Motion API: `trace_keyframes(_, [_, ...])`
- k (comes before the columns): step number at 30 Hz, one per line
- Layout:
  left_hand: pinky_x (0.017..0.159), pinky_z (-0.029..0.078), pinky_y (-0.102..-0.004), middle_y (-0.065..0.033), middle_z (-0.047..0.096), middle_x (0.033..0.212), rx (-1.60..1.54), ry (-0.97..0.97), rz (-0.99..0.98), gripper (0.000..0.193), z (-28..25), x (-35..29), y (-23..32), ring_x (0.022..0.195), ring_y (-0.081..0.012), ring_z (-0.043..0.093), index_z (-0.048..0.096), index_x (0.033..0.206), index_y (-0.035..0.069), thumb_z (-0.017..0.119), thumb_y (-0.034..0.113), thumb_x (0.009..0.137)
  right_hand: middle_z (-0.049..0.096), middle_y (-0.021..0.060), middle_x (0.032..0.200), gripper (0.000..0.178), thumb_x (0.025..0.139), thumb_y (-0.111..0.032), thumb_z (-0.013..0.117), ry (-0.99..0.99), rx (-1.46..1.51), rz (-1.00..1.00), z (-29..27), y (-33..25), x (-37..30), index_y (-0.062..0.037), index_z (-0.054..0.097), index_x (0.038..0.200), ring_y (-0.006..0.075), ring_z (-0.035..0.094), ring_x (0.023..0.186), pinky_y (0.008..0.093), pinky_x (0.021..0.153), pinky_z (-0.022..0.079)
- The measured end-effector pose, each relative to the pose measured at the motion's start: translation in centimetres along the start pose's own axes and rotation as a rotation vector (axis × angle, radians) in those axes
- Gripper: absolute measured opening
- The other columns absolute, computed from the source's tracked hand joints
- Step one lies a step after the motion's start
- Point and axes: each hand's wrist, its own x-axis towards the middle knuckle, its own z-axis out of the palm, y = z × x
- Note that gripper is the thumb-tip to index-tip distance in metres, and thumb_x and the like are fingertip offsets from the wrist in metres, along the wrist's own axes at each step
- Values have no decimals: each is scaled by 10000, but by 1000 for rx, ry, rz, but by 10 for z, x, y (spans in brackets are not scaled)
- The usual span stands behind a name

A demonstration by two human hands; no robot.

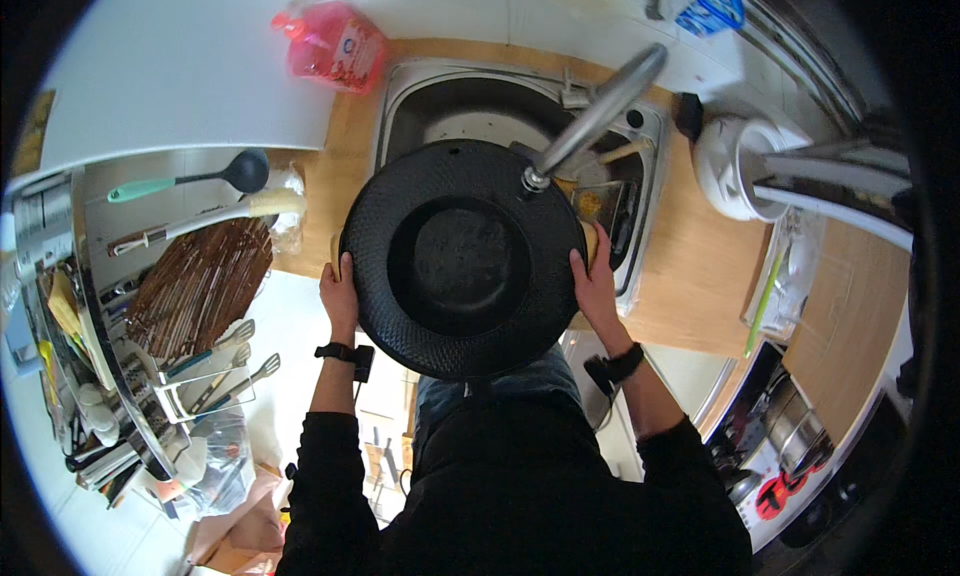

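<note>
A large black round pan (460, 256) with a textured outer surface and a long grey metal handle (600, 111) is held in front of me above the sink (440, 101). My left hand (340, 294) grips its left rim. My right hand (595, 281) grips its right rim, next to a yellow sponge (591, 238) that shows just behind the pan's edge. The handle points up and to the right, over the sink's far side.
A pink soap bottle (335, 44) stands at the sink's back left. Left of me are a black ladle (190, 181), a dark ribbed mat (200, 281) and a rack of utensils (215, 361). A white kettle (735, 166) sits on the wooden counter (690, 266) at right.
</note>
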Motion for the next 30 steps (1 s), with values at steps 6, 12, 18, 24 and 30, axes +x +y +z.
trace_keyframes(6, [700,499,-299,-59,664,962,170,-206,-28,454,-93,40,66,825,-141,598,633,1272,-2,755,307,963,506,304,1501,685,1082,-382,501,-103,148,305,30,4,-5,-136,196,1644,503,525,1345,494,1113,432])
trace_keyframes(12, [977,578,-321,-190,602,1392,-341,-540,-5,607,-184,39,239,1204,-262,650,422,1527,-53,623,11,957,416,194,1606,633,1126,-383,413,-395,612,399,87,-10,-20,-64,213,1635,324,440,1448,415,1179,360])
trace_keyframes(18, [396,339,-155,-60,708,1012,243,-400,98,717,-170,38,384,644,-20,589,454,1492,-78,747,264,935,502,119,1513,561,1131,-417,386,-709,1072,624,132,-27,-30,-123,306,1601,244,550,1266,433,880,571])
trace_keyframes(24, [414,320,-171,7,654,855,266,-433,158,777,-107,38,438,576,-14,513,458,1485,-77,775,312,892,527,112,1490,530,1118,-433,405,-829,1480,532,155,-21,-45,-102,383,1532,244,562,1319,472,1068,556])
trace_keyframes(30, [400,308,-187,-8,643,817,311,-457,161,778,-95,29,440,507,-23,473,456,1491,-60,785,307,889,498,90,1526,610,1097,-487,441,-792,1527,425,160,5,-39,-137,333,1584,254,527,1364,442,1068,538])
